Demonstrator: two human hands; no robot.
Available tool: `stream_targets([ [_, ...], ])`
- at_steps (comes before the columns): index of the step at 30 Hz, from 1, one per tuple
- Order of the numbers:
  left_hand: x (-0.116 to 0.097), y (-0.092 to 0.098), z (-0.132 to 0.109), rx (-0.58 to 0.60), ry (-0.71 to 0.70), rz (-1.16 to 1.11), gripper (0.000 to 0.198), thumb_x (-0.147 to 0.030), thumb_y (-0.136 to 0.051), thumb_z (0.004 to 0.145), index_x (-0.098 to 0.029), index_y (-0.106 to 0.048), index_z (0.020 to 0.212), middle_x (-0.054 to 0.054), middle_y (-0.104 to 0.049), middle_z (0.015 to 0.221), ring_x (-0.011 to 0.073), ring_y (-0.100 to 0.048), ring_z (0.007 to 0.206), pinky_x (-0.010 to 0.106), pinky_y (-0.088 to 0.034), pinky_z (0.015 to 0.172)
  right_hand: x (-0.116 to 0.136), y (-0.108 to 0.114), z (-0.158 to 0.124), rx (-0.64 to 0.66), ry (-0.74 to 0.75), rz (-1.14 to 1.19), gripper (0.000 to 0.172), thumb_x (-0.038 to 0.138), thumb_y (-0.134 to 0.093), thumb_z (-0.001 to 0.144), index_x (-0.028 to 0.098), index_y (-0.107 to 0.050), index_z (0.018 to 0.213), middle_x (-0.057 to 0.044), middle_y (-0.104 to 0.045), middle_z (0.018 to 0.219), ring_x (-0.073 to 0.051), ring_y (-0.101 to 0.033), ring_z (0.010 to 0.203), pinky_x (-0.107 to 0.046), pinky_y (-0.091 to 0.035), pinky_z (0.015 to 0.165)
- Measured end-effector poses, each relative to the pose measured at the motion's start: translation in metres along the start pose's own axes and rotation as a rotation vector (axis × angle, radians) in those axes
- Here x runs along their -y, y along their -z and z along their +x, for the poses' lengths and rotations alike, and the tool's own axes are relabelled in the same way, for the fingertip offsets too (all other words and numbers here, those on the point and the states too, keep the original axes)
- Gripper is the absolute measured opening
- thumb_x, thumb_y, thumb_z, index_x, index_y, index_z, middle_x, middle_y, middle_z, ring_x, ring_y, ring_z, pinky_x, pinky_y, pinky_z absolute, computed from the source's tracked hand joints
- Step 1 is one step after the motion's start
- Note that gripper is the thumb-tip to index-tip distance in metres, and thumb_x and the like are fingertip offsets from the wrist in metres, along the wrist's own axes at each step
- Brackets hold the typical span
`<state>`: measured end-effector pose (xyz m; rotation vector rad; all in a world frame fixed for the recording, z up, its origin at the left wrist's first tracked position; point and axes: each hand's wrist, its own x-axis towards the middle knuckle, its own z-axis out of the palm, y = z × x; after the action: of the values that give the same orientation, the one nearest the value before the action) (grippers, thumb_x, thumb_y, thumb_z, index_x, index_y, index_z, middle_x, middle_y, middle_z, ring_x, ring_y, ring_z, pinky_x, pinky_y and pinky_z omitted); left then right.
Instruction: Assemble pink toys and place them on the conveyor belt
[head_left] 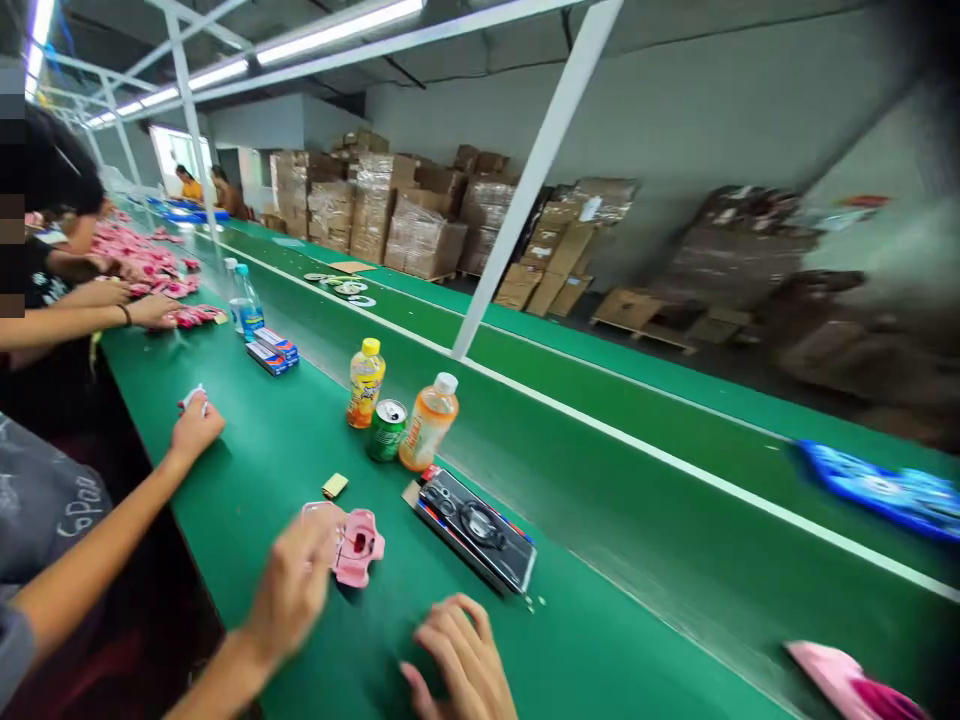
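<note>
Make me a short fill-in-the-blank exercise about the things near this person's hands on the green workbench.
The person's left hand is at a ____ plastic piece.
A green can stands between a yellow-capped bottle and a bottle with a ____ cap.
The person's right hand lies nearest a ____ boxed item.

Missing words: pink; white; black.

Place: a factory packing line.
Landmark: a green conveyor belt (637,520).
Beyond it: shrink-wrapped cartons (420,235) stood stacked.
Along it: people (191,185) worked.
</note>
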<state>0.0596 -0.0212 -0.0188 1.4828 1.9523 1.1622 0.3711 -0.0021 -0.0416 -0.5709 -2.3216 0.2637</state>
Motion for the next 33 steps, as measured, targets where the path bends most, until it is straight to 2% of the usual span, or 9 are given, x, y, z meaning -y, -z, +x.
stream_targets([
  [4,-0.004,0.009,0.022,0.078,0.022,0.261,0.045,-0.043,-0.034,0.103,-0.022,-0.063,0.132,0.010,-0.068,0.129,0.0256,-0.068,0.108,0.040,-0.051,0.100,0.006,-0.014,0.019,0.141,-0.366,0.038,0.045,0.039,-0.069,0.090,0.023,-0.057,0.131,-0.005,-0.074,0.097,-0.020,-0.068,0.077,-0.032,-0.055,0.071],
  [7,-0.007,0.014,0.049,0.189,0.030,0.377,0.043,-0.049,-0.049,0.097,-0.023,-0.066,0.126,0.011,-0.072,0.120,0.0298,-0.071,0.106,0.039,-0.051,0.092,0.016,-0.024,0.042,0.161,-0.687,0.233,0.042,0.043,-0.062,0.094,0.022,-0.058,0.130,0.000,-0.071,0.088,-0.015,-0.062,0.066,-0.027,-0.048,0.064],
  [9,-0.015,0.008,0.056,0.244,0.027,0.456,0.042,-0.050,-0.053,0.095,-0.024,-0.064,0.125,0.012,-0.073,0.119,0.0323,-0.070,0.109,0.039,-0.051,0.091,0.026,-0.031,0.061,0.154,-0.776,0.323,0.039,0.046,-0.061,0.094,0.023,-0.061,0.125,0.001,-0.070,0.084,-0.015,-0.059,0.065,-0.025,-0.043,0.061],
  [15,-0.040,-0.018,0.037,0.332,0.016,0.589,0.032,-0.042,-0.052,0.096,-0.016,-0.061,0.114,0.023,-0.074,0.111,0.0391,-0.071,0.110,0.044,-0.049,0.090,0.042,-0.043,0.096,0.093,-0.829,0.387,0.026,0.027,-0.064,0.086,0.019,-0.064,0.111,0.002,-0.067,0.074,-0.014,-0.056,0.062,-0.024,-0.036,0.059],
  [20,-0.035,-0.027,0.005,0.355,0.025,0.488,0.030,-0.035,-0.039,0.099,-0.020,-0.065,0.099,0.017,-0.076,0.099,0.0345,-0.074,0.096,0.040,-0.050,0.082,0.036,-0.017,0.052,0.096,-0.827,0.526,0.026,0.024,-0.064,0.084,0.021,-0.070,0.109,0.004,-0.064,0.073,-0.012,-0.057,0.062,-0.021,-0.037,0.058],
  [22,-0.030,-0.037,-0.012,0.375,-0.007,0.322,0.039,-0.043,-0.034,0.101,-0.022,-0.066,0.096,0.012,-0.076,0.097,0.0286,-0.072,0.094,0.034,-0.050,0.081,0.034,0.002,0.027,0.106,-0.880,0.571,0.030,0.027,-0.069,0.081,0.021,-0.071,0.111,0.004,-0.064,0.074,-0.013,-0.058,0.064,-0.021,-0.038,0.058],
  [25,-0.028,-0.061,-0.039,0.421,0.039,-0.213,0.062,-0.073,-0.040,0.092,-0.018,-0.069,0.096,0.007,-0.070,0.082,0.0226,-0.066,0.076,0.029,-0.049,0.066,0.038,0.032,0.002,0.024,-0.969,0.397,0.037,0.034,-0.075,0.080,0.020,-0.070,0.115,0.003,-0.063,0.072,-0.015,-0.058,0.063,-0.024,-0.043,0.058],
  [29,-0.036,-0.085,-0.065,0.532,0.239,-0.616,0.086,-0.090,-0.055,0.071,-0.016,-0.072,0.110,-0.001,-0.053,0.063,0.0135,-0.042,0.051,0.026,-0.032,0.046,0.057,0.051,0.008,-0.257,-0.730,-0.138,0.028,0.039,-0.065,0.096,0.022,-0.068,0.118,-0.005,-0.068,0.088,-0.021,-0.064,0.081,-0.032,-0.054,0.076],
  [33,-0.041,-0.084,-0.070,0.612,0.179,-0.606,0.074,-0.084,-0.057,0.077,-0.019,-0.073,0.108,0.000,-0.055,0.067,0.0147,-0.046,0.060,0.025,-0.038,0.054,0.073,0.031,0.034,-0.040,-0.486,-0.204,0.018,0.024,-0.052,0.104,0.024,-0.068,0.114,-0.004,-0.070,0.096,-0.016,-0.068,0.084,-0.026,-0.052,0.075],
])
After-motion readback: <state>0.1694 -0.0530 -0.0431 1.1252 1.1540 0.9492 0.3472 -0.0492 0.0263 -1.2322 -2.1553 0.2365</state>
